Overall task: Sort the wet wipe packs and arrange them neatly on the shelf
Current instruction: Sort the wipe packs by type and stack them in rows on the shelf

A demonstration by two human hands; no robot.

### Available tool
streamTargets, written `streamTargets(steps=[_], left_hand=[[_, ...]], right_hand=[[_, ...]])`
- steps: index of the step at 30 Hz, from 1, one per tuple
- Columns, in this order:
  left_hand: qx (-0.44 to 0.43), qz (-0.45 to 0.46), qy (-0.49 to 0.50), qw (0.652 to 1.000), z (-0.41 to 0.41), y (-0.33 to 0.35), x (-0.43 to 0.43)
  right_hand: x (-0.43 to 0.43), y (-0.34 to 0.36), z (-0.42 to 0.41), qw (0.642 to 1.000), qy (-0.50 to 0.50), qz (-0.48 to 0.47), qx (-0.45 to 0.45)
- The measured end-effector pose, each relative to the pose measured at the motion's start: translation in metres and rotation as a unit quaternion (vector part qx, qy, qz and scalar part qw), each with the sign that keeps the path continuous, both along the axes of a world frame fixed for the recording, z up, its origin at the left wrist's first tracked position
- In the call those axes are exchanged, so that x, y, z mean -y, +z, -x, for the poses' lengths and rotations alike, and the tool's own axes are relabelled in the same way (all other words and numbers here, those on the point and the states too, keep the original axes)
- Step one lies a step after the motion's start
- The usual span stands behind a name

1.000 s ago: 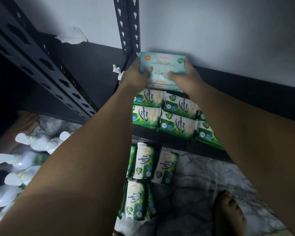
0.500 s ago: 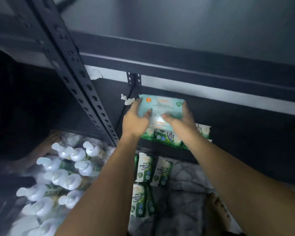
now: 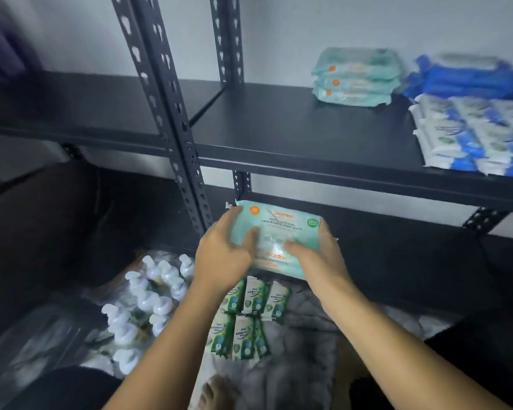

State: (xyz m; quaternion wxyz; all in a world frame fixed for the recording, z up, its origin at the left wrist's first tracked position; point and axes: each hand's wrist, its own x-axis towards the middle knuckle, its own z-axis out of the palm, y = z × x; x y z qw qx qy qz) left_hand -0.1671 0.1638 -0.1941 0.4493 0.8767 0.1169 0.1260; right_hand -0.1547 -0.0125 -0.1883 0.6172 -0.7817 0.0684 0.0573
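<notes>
Here we are: our left hand (image 3: 222,255) grips the left end and our right hand (image 3: 314,255) wraps the right end of the mint-green wipe pack (image 3: 279,232), thumbs on top. The pack is held low, in front of the lower opening and beneath the upper shelf (image 3: 279,128). Its long axis runs left to right, in line with the shelf's front edge. Where next? The matching mint stack (image 3: 356,76) sits up and to our right, toward the back of that shelf, just beside the blue packs (image 3: 468,78). Our right hand is the nearer one, so we reckon a lift up and rightward, pack kept level, should land it square on top.
</notes>
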Motion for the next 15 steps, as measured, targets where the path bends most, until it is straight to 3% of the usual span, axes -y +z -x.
streamTargets(steps=[10,15], left_hand=[[0.118,0.016,-0.009,0.993,0.040,0.149,0.039],[0.156,0.015,-0.027,0.987,0.020,0.186,0.059]], right_hand=[[0.065,0.154,0.041,0.984,0.109,-0.061,0.128],[0.087,0.183,0.018,0.982,0.072,-0.022,0.176]])
